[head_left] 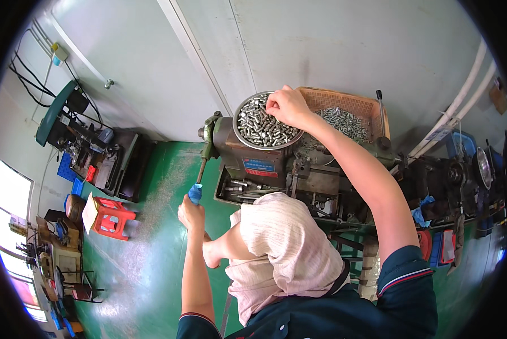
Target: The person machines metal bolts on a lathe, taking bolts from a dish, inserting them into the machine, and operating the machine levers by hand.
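My left hand (pixel 191 214) is closed around the lower end of a lever (pixel 201 169) whose grip is wrapped in blue material (pixel 195 193). The lever hangs from the left end of a bench machine (pixel 229 134). Over the right rim of a round metal bowl (pixel 236 125) is my right hand (pixel 289 106), its fingers pinched together at the small cylindrical metal parts (pixel 260 123) filling the bowl. Whatever is between those fingertips is too small to make out. Behind my right forearm, a tan plastic basket (pixel 335 100) holds many smaller metal pieces (pixel 344 122).
An open tray of metal tools (pixel 245 189) sits low on the machine's front. An upright black-knobbed lever (pixel 379 96) stands by the basket. A red stool (pixel 113 218) and a drill-like machine (pixel 81 121) are at the left. More machinery (pixel 454 181) is at the right.
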A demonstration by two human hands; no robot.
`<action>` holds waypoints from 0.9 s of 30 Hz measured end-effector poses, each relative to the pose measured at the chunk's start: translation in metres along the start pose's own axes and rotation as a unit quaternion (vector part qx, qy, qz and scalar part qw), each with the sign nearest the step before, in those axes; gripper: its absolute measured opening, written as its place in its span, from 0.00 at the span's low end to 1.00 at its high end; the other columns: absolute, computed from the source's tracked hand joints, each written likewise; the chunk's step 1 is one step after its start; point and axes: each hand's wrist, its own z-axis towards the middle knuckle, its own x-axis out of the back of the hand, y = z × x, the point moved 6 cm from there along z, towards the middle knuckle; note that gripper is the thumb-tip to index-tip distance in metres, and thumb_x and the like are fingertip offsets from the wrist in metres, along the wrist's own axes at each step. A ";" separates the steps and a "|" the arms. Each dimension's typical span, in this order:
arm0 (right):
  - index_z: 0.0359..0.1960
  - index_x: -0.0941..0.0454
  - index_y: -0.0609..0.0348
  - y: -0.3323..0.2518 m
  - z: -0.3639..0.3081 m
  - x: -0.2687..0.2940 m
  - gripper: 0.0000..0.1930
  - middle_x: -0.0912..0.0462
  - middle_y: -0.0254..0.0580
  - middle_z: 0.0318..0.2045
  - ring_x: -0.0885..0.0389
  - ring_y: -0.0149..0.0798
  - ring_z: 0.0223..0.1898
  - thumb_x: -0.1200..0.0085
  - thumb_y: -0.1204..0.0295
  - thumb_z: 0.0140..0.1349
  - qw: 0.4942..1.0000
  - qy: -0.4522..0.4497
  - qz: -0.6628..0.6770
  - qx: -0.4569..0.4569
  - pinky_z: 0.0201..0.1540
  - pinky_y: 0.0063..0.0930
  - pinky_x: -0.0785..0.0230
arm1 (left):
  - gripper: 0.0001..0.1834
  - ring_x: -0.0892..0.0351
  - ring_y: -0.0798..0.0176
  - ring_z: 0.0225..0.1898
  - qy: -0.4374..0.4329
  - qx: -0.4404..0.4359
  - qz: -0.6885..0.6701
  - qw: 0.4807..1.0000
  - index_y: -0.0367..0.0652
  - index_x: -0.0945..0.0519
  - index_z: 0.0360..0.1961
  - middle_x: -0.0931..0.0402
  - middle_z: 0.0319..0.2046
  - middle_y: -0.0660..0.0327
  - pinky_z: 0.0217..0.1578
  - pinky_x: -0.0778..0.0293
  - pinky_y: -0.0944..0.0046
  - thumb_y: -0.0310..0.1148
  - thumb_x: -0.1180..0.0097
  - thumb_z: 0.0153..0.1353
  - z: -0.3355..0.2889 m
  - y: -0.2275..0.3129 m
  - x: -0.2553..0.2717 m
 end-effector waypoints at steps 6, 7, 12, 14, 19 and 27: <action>0.25 0.26 0.60 0.058 -0.008 0.028 0.08 0.23 0.40 0.23 0.25 0.35 0.26 0.47 0.69 0.45 0.975 0.051 0.183 -0.117 0.30 0.27 0.33 | 0.10 0.28 0.44 0.28 -0.005 0.002 0.006 1.000 0.41 0.28 0.27 0.27 0.22 0.47 0.30 0.32 0.52 0.23 0.53 0.38 0.002 -0.005 -0.005; 0.24 0.26 0.60 0.069 -0.015 0.034 0.08 0.23 0.40 0.23 0.25 0.35 0.26 0.47 0.69 0.43 0.976 0.058 0.164 -0.133 0.30 0.27 0.33 | 0.10 0.28 0.44 0.28 0.000 0.001 0.010 1.000 0.41 0.28 0.27 0.27 0.22 0.47 0.30 0.32 0.52 0.24 0.53 0.38 0.002 -0.005 -0.003; 0.19 0.24 0.56 0.129 -0.058 -0.006 0.07 0.23 0.41 0.20 0.24 0.35 0.25 0.44 0.71 0.34 0.965 -0.026 0.124 -0.228 0.31 0.26 0.33 | 0.09 0.28 0.44 0.29 -0.016 0.007 -0.003 1.000 0.41 0.29 0.26 0.27 0.23 0.48 0.31 0.32 0.52 0.24 0.52 0.38 0.001 0.003 0.004; 0.20 0.23 0.57 0.133 -0.077 -0.039 0.09 0.23 0.41 0.19 0.24 0.36 0.24 0.43 0.71 0.33 0.953 -0.102 0.152 -0.243 0.31 0.26 0.33 | 0.09 0.28 0.44 0.30 -0.014 0.001 -0.013 1.000 0.41 0.29 0.26 0.27 0.23 0.48 0.31 0.32 0.51 0.24 0.52 0.38 0.002 0.004 0.003; 0.21 0.23 0.60 0.123 -0.092 -0.069 0.10 0.23 0.40 0.19 0.25 0.34 0.23 0.42 0.71 0.32 0.933 -0.143 0.214 -0.252 0.28 0.25 0.34 | 0.10 0.28 0.43 0.26 -0.001 -0.018 0.010 1.000 0.41 0.28 0.27 0.28 0.21 0.47 0.29 0.33 0.50 0.24 0.52 0.38 0.001 0.001 0.001; 0.21 0.22 0.57 0.122 -0.092 -0.080 0.10 0.23 0.39 0.18 0.24 0.36 0.23 0.42 0.70 0.32 0.935 -0.156 0.218 -0.231 0.28 0.26 0.34 | 0.08 0.29 0.43 0.30 -0.027 0.011 -0.001 1.000 0.41 0.30 0.25 0.27 0.23 0.47 0.31 0.33 0.50 0.24 0.53 0.38 0.000 0.001 0.002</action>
